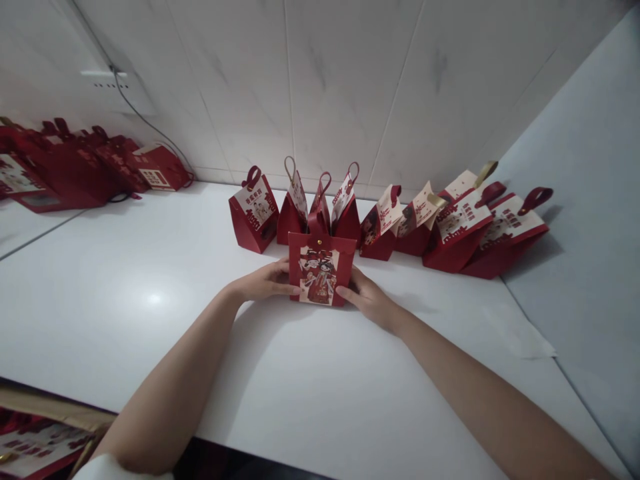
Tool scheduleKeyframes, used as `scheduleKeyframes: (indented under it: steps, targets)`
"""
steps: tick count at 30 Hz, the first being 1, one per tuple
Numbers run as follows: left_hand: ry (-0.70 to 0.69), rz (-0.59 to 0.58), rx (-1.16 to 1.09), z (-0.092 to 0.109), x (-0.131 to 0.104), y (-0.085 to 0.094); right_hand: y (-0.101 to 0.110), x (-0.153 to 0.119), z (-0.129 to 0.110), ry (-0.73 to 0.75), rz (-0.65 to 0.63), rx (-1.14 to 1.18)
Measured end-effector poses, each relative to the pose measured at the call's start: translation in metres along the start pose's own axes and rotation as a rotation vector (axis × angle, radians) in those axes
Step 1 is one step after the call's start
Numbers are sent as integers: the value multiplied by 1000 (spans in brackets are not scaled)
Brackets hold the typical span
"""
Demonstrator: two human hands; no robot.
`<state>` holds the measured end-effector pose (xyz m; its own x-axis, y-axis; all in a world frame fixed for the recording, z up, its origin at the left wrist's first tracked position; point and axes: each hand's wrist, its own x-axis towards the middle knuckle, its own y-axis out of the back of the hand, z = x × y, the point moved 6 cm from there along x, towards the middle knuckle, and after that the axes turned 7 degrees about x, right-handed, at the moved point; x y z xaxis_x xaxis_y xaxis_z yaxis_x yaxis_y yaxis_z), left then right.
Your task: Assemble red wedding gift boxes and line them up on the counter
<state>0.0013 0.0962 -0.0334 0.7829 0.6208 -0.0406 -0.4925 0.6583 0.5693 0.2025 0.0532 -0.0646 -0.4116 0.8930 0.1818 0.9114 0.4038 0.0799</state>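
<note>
A red gift box with two printed figures and a dark red ribbon loop stands upright on the white table. My left hand grips its left side, thumb on the front face and the other fingers partly hidden behind. On the right side my right hand holds the same box, its thumb also on the front. Just behind it are several smaller red boxes with ribbon loops, one of them a red and white box to the left.
More red boxes line the back right, near the side panel. At the back left stands a cluster of red boxes beside a cable. An open carton with red packages sits below the table's left front edge.
</note>
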Motion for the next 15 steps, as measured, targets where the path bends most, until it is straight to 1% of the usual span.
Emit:
scheduleKeyframes:
  steps: [4,8,10,12,15]
  targets:
    - [-22,7,3,0,1,0,2,2,3,64,39,-129]
    - [-56,21,-5,2,2,0,2,1,3,102,65,-159]
    - [-71,32,11,5,2,0,3,-1,-1,144,108,-172]
    - [-71,87,-10,7,2,2,6,-3,-8,217,167,-210]
    - [-83,221,-119,10,2,6,7,-5,-14,302,213,-283]
